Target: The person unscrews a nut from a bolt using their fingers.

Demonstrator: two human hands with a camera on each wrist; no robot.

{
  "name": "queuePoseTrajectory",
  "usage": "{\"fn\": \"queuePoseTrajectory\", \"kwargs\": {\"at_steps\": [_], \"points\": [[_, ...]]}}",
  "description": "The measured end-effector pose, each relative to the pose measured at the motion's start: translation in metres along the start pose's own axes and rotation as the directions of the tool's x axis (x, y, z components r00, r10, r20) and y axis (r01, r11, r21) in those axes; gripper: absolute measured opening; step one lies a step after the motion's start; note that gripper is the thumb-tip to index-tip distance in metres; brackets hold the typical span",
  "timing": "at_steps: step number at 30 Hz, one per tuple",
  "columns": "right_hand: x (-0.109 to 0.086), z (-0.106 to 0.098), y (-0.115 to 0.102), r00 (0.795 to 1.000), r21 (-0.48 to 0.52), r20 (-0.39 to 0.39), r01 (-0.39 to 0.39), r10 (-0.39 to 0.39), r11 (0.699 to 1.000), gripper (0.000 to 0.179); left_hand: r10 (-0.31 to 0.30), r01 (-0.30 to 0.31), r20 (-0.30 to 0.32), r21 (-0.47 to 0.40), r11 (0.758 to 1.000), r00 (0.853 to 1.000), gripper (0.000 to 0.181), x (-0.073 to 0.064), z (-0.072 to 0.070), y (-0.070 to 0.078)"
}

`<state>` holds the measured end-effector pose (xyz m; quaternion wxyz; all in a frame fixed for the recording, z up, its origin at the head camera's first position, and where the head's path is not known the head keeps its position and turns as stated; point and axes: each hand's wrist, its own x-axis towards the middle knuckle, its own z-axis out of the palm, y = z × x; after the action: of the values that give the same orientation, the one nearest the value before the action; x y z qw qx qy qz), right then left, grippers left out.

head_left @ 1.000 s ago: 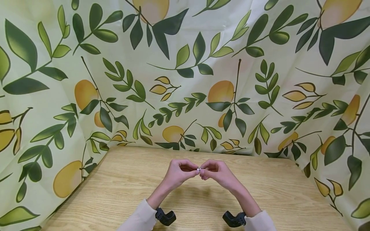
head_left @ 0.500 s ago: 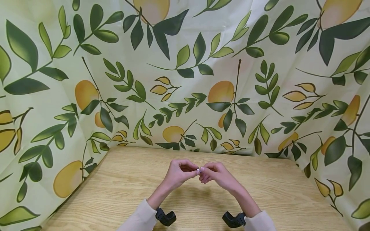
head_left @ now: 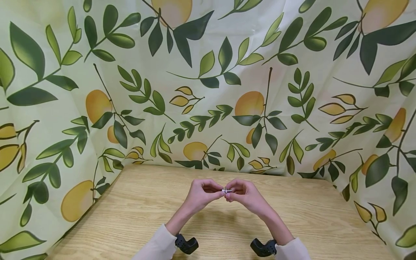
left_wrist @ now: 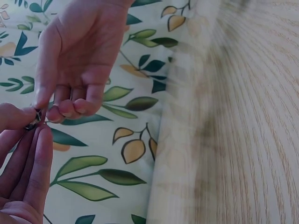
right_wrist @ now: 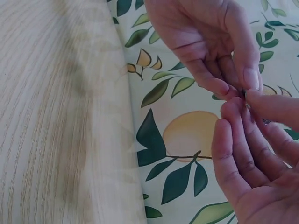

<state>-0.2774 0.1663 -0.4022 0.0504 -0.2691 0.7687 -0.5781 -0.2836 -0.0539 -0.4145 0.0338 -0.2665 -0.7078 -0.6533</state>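
A small silver bolt [head_left: 229,190], with what looks like a nut or collar on it, lies sideways between the two hands above the table. Its left end is pinched by the thumb and fingers of my left hand [head_left: 202,191]. From the other side my right hand [head_left: 243,191] holds it between thumb and forefinger, the shaft pointing toward that palm. In the left wrist view a dark, shiny bit of the bolt [left_wrist: 32,123] shows at the fingertips. Fingers hide most of it in the right wrist view.
Beneath the hands is a light wood-grain table [head_left: 156,202]. A cloth [head_left: 211,119] printed with leaves and fruit hangs behind it and along both sides. Each forearm wears a black wrist mount, such as the left wrist mount [head_left: 186,244], below a pale sleeve.
My left hand has stayed in place. My right thumb and fingers rolled over the bolt, covering its shaft half a second ago, and have now spread so the shaft shows again.
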Motion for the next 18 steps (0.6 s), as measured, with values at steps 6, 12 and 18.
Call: {"fn": "queuePoseTrajectory", "kwargs": {"at_steps": [6, 12, 18], "points": [[0.0001, -0.0014, 0.0009, 1.000, -0.009, 0.025, 0.002, -0.002, 1.000, 0.032, 0.018, -0.018, -0.002, 0.009, 1.000, 1.000, 0.017, 0.0003, 0.0015, -0.0010], [0.0005, -0.0022, 0.0017, 0.999, 0.000, 0.043, 0.007, -0.007, 1.000, 0.030, 0.007, -0.007, -0.005, 0.018, 1.000, 1.000, 0.014, 0.0003, 0.0023, -0.0013], [-0.0001, -0.0016, -0.0007, 1.000, -0.024, 0.017, 0.007, -0.007, 1.000, 0.026, 0.008, -0.008, 0.000, 0.021, 1.000, 1.000, 0.013, -0.0007, 0.0016, -0.0012]]}}
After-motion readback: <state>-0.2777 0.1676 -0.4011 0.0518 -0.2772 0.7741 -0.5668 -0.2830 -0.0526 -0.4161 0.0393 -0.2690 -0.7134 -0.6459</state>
